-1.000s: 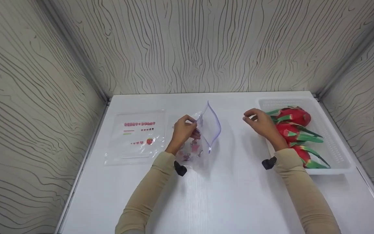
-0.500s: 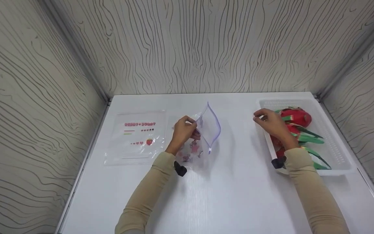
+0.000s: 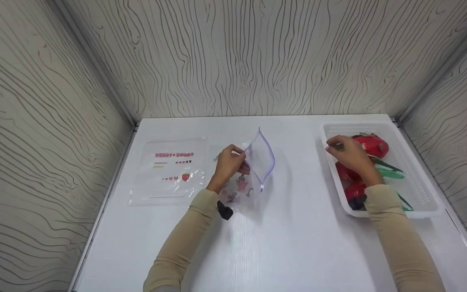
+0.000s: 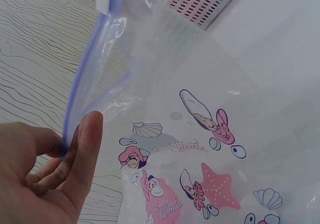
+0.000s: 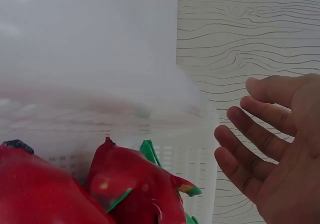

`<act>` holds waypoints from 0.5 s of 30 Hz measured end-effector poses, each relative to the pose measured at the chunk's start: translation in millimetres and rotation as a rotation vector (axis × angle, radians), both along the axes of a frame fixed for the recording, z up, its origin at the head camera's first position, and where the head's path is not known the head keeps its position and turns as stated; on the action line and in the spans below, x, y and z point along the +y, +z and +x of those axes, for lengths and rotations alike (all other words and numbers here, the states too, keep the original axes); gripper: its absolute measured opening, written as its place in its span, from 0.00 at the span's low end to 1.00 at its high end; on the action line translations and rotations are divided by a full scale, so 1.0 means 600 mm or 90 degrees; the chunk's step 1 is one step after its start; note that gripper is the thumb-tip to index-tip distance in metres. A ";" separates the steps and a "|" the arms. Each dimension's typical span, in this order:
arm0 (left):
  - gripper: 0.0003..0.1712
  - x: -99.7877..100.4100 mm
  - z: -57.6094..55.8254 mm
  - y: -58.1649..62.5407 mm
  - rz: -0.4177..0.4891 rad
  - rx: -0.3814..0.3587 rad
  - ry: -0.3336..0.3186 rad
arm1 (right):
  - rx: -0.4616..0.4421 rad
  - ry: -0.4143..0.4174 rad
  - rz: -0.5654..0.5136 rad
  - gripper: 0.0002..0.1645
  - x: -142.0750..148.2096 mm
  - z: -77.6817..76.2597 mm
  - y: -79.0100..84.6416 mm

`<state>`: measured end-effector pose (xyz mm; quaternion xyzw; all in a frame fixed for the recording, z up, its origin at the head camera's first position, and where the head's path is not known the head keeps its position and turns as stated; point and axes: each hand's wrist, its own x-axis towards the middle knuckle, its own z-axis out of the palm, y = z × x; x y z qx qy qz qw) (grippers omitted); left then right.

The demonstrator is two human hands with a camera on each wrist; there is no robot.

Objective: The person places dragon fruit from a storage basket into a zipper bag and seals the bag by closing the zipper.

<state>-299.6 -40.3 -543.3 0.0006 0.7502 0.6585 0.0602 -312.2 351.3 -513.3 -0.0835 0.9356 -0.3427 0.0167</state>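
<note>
My left hand pinches the purple rim of a clear slider zip bag, whose mouth gapes to the right. Pink starfish and shells are printed on the bag, and its white slider shows in the left wrist view. My right hand hovers over the left part of a white plastic basket, holding nothing, its fingers loosely bent. Red dragon fruits with green leaf tips lie in the basket, partly hidden under that hand and wrist. In the right wrist view, the fingers are apart from the nearest dragon fruit.
A second clear bag with red lettering and hearts lies flat on the white table, left of the held bag. Walls with a wood-grain pattern stand at the back and both sides.
My right hand has moved right, from beside the basket's left edge to over the basket and the dragon fruits. The left hand and its bag have stayed nearly still.
</note>
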 end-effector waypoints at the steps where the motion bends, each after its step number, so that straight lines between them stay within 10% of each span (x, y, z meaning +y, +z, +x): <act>1: 0.07 0.000 0.000 0.000 -0.002 0.000 0.000 | -0.003 -0.001 0.001 0.22 0.003 0.001 0.000; 15: 0.08 0.000 -0.002 -0.004 0.005 -0.002 -0.002 | -0.027 -0.009 0.020 0.27 0.040 0.010 -0.004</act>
